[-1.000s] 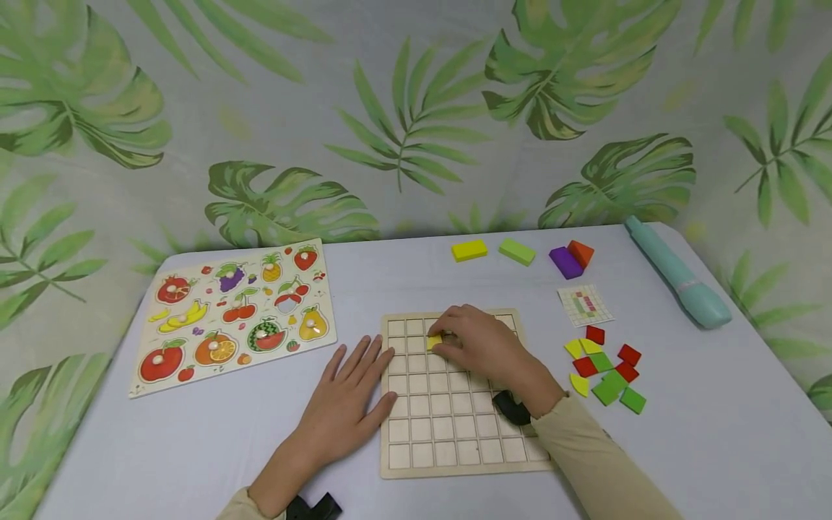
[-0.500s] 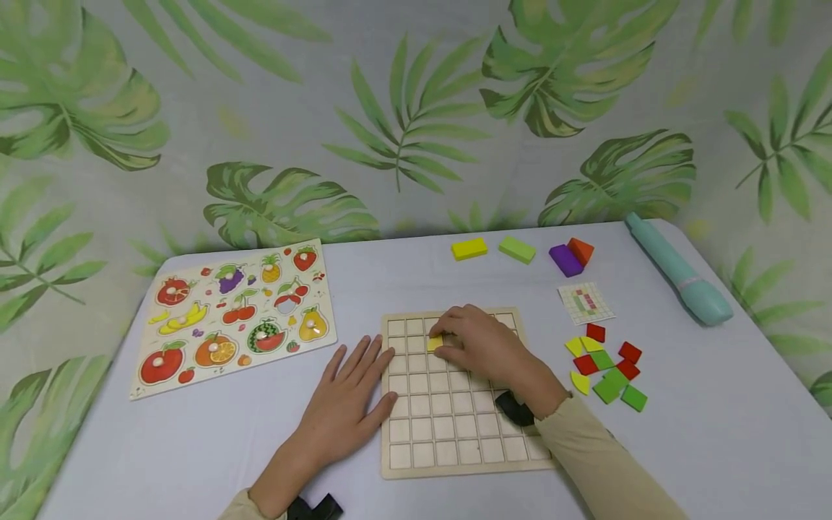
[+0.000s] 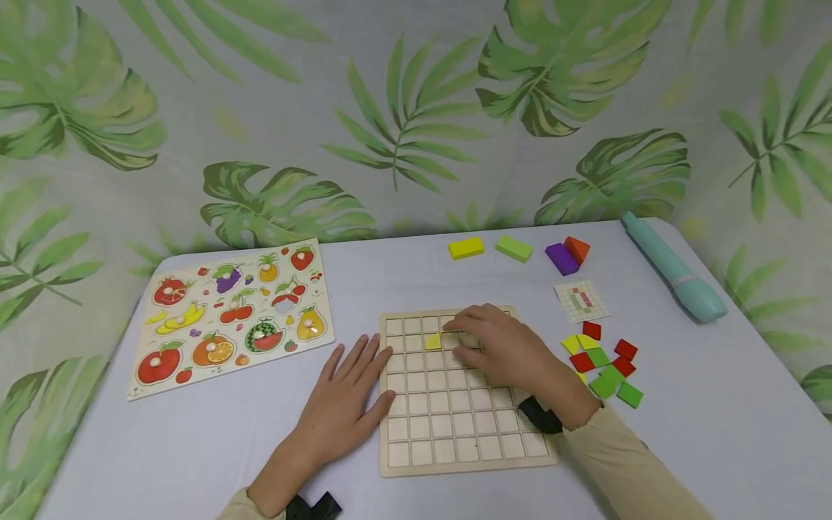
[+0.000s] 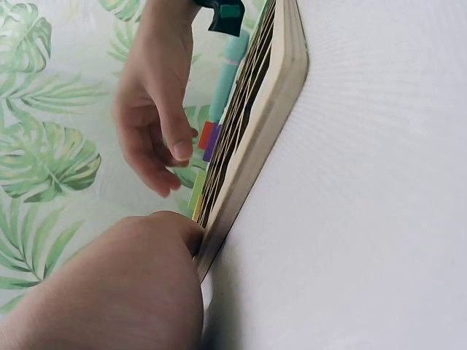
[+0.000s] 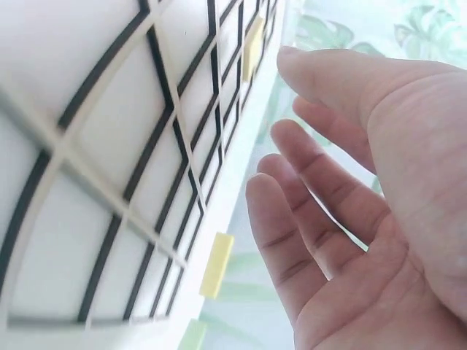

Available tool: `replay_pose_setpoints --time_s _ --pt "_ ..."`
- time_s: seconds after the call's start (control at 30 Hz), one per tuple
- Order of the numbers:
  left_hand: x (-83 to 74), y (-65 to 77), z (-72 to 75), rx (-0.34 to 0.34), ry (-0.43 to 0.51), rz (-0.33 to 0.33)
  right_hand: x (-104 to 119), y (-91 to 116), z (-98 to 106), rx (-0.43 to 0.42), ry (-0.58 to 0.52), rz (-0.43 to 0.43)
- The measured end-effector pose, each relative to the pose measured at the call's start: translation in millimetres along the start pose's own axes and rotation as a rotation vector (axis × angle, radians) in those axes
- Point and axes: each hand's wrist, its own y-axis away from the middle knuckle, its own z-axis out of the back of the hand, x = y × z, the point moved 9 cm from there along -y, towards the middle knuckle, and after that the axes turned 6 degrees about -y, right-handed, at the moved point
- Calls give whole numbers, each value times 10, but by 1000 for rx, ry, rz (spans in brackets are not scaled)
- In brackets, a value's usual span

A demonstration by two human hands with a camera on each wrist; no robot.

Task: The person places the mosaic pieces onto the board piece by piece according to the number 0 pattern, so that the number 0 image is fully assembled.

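Note:
A wooden grid board (image 3: pixel 433 409) lies on the table in front of me. A yellow quarter-round tile (image 3: pixel 432 341) sits in one of its cells, second row from the far edge; it shows in the right wrist view too. Just right of that tile, my right hand (image 3: pixel 503 347) hovers over the board with nothing between thumb and fingers. In the right wrist view its fingers (image 5: pixel 273 211) are loosely bent and apart from the grid. My left hand (image 3: pixel 347 401) lies spread on the table, fingertips and thumb against the board's left edge.
Several red, green and yellow tiles (image 3: pixel 604 386) lie right of the board, below a pattern card (image 3: pixel 583 301). Yellow (image 3: pixel 466 248), green (image 3: pixel 514 248), purple (image 3: pixel 562 259) and orange (image 3: pixel 577 250) blocks stand behind. A fruit puzzle (image 3: pixel 234 318) lies left, a teal object (image 3: pixel 676 269) far right.
My right hand has let go of the yellow tile and moved a little to the right, leaving the tile in its cell. My left hand has stayed in place.

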Motion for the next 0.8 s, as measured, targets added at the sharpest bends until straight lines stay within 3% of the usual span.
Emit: replay_pose_setpoints --time_s 0.57,0.8 --pt "-27 -5 7 15 18 -12 -340 406 382 -110 -9 -30" --pt "-22 0 17 9 6 -11 -501 542 645 -171 -31 12"
